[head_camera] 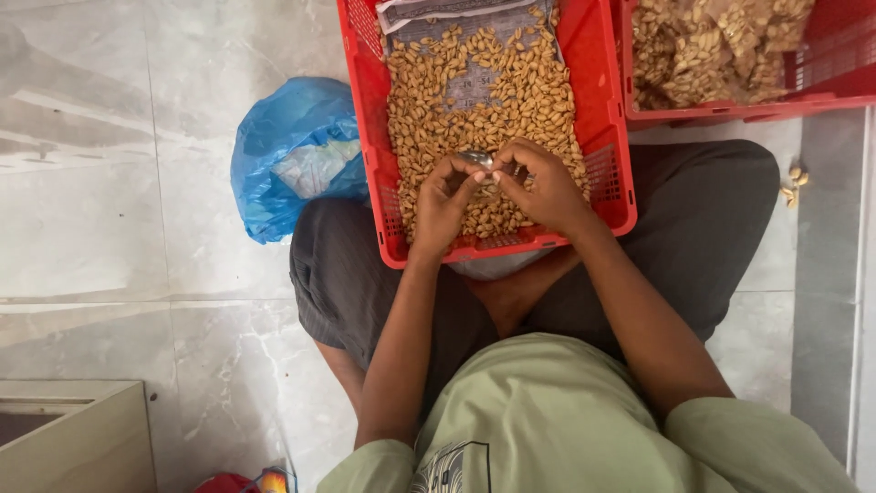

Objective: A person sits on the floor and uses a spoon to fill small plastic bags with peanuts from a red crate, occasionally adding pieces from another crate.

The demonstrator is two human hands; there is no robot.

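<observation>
Person sits cross-legged on marble floor (109, 183), green shirt (566, 420) nearest, dark trousers (703, 210) beyond. Red crate (602, 110) rests on the lap, filled with peanuts (438, 110). Left hand (444, 203) and right hand (545, 187) meet over the crate's near part, fingertips together, both pinching a small silvery piece (476, 159) between them; what it is, cannot tell. Blue plastic bag (287, 155) lies on the floor left of the crate. Second red crate (821, 78) with packed nuts sits far right. Wooden box (73, 438) near left.
</observation>
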